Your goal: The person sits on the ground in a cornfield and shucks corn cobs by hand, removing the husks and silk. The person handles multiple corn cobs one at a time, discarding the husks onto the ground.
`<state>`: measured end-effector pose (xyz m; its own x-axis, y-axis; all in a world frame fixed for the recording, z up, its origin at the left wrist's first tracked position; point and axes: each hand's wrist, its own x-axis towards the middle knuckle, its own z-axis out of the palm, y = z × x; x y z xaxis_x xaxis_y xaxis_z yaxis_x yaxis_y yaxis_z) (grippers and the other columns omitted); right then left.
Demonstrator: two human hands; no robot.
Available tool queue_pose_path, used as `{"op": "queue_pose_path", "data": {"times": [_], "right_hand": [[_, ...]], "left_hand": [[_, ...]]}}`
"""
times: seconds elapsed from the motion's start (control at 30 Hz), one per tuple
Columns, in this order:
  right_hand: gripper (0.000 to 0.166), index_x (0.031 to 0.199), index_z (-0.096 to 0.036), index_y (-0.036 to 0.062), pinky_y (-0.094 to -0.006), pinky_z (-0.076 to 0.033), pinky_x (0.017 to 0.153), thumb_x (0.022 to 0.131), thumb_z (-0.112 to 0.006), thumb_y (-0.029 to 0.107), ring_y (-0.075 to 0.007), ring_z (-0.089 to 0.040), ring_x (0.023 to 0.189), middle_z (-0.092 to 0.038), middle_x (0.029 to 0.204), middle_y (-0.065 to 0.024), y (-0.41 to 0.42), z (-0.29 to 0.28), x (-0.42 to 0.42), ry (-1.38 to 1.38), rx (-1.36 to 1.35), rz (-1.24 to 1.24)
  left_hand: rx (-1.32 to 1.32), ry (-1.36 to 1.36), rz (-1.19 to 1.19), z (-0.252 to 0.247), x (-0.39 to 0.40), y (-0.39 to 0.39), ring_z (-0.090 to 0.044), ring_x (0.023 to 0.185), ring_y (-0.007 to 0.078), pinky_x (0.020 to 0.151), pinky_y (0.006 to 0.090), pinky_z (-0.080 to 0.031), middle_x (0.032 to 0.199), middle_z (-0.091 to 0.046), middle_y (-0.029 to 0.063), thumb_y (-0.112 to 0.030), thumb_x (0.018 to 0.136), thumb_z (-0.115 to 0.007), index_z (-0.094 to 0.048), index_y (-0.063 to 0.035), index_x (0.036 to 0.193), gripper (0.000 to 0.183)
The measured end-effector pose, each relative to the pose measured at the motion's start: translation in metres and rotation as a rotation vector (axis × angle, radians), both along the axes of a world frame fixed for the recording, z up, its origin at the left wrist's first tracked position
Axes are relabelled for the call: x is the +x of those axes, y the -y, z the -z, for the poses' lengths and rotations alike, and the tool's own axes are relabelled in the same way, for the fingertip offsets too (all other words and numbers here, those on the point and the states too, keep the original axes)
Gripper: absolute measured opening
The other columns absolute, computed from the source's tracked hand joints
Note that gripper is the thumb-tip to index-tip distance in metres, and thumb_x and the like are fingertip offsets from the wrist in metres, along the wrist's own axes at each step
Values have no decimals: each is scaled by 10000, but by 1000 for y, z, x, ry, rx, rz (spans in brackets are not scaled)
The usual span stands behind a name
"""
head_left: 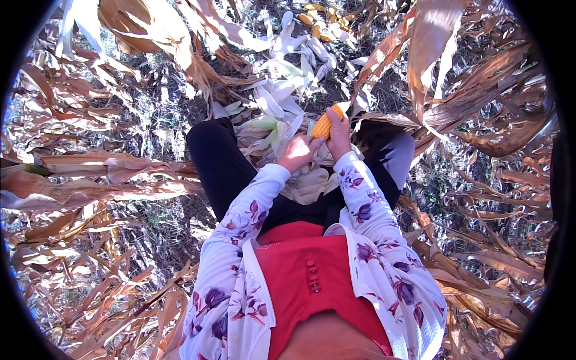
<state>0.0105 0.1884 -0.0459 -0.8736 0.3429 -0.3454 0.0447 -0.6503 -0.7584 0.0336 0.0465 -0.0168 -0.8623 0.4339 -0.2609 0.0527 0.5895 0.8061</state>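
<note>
A yellow ear of corn (325, 126), its kernels bare, is tilted between my two hands, its paler end up and to the right. My right hand (339, 135) is closed around its side, the thumb lying across the kernels. At the lower end of the ear, my left hand (298, 152) has its fingertips close against it; whether they grip the ear or a bit of husk I cannot tell. Pale corn husks (274, 130) are heaped between my knees, under and beyond the hands.
Several husked ears of corn (316, 30) lie on the ground ahead, near more loose husks (285, 42). Dry corn stalks (112, 164) stretch in from the left, and long dry leaves (423, 58) overhang at the upper right. My bent legs (220, 157) flank the husk heap.
</note>
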Motion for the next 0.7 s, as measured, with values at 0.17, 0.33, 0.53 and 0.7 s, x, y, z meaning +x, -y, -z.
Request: {"op": "queue_pose_path", "data": {"times": [0.17, 0.33, 0.53, 0.7], "right_hand": [[247, 935, -491, 37, -325, -530, 585, 814, -666, 162, -197, -615, 695, -576, 787, -75, 2, -1, 1, -7, 47, 4], [256, 938, -485, 28, -313, -519, 583, 809, -669, 151, -182, -603, 679, -573, 794, -73, 3, 0, 3, 34, 105, 86], [304, 996, -475, 15, -298, -485, 606, 785, -673, 107, -159, -578, 710, -551, 851, -51, 1, -9, 2, -45, 894, -4], [237, 963, -476, 43, -348, -510, 634, 816, -644, 125, -188, -581, 703, -544, 816, -57, -12, 31, -3, 70, 63, 59]], "left_hand": [[16, -53, 12, 5, 1, 1, -614, 787, 333, 742, 411, -450, 795, -637, 198, -488, 870, -470, -632, 22, 916, 537], [58, 37, 27, -4, -1, 1, -611, 699, 300, 685, 404, -457, 719, -626, 176, -484, 860, -493, -643, 15, 869, 522], [72, 171, 54, -6, 9, 0, -611, 675, 278, 667, 388, -462, 708, -628, 160, -439, 851, -522, -657, -8, 823, 452], [-395, 142, 444, 21, 16, 3, -634, 811, 311, 760, 415, -486, 869, -647, 191, -367, 765, -618, -670, -24, 865, 361]]}}
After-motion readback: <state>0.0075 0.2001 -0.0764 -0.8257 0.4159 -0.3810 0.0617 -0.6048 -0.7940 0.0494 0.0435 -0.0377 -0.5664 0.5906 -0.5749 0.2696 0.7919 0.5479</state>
